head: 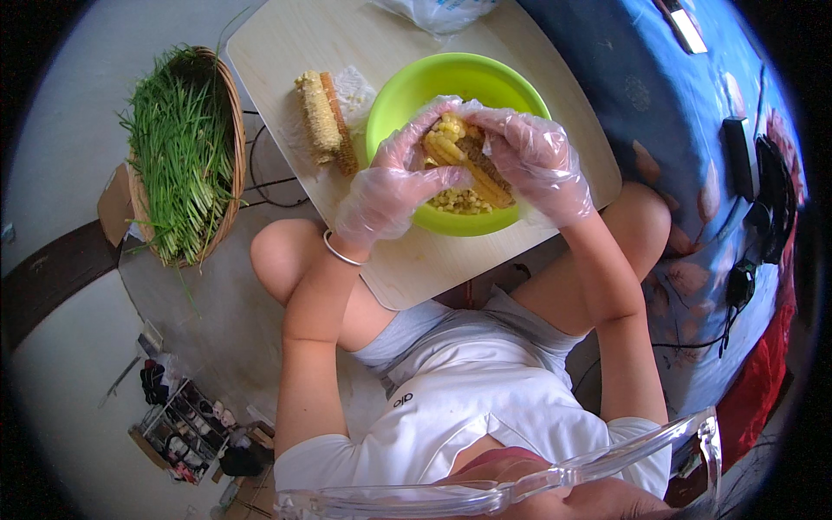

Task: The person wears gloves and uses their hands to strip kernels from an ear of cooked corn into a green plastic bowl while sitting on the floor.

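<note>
A partly stripped corn cob (484, 170) is held over a lime-green plastic bowl (393, 84). My right hand (536, 153), in a clear plastic glove, grips the cob from the right side. My left hand (396, 175), gloved the same way, is at the cob's left, its fingers and thumb curved around the end that bears yellow kernels; how firmly it touches is partly hidden. Loose kernels (460, 201) lie in the bowl beneath. Two stripped cobs, one pale (318, 120) and one orange-brown (341, 123), lie side by side on crumpled clear plastic (354, 91) left of the bowl.
The bowl stands on a light wood-grain table (416, 273) over my knees. A wicker basket (239, 136) of long green leafy stalks (179, 162) is at the left. A plastic bag (442, 13) lies at the table's far edge. A blue patterned cloth (689, 214) covers a surface at the right.
</note>
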### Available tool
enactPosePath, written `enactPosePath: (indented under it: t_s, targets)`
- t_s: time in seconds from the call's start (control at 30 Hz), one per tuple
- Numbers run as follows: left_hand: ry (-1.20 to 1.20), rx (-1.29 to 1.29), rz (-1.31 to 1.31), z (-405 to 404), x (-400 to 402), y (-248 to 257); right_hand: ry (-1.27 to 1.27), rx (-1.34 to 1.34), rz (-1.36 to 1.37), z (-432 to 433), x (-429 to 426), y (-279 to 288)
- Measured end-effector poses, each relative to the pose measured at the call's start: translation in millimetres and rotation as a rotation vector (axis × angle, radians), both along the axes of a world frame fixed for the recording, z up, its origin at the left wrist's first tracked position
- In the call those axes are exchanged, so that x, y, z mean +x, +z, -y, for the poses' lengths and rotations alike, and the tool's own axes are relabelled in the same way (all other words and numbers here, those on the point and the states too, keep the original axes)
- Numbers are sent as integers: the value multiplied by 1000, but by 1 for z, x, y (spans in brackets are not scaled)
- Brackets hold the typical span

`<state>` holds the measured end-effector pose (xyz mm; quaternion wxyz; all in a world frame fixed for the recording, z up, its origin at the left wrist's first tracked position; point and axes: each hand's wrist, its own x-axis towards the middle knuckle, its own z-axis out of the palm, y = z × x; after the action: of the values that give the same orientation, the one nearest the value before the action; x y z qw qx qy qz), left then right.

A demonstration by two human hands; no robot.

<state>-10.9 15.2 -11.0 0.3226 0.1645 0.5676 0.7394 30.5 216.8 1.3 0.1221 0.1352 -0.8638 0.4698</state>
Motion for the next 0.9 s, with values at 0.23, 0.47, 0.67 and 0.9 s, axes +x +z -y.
enactPosePath:
  t_s: [0.23,0.47,0.67,0.9]
  targets:
    - [-31,106,79,4,-5,-5,4,44,-25,-3,-2,-3]
    - [-41,17,-154,0,1,-8,-8,102,-178,1,1,-3]
    - [7,-56,-198,-7,4,-5,-47,162,-231,6,5,-7]
    - [-7,108,-83,-1,0,-9,-3,-117,-37,-4,1,-3]
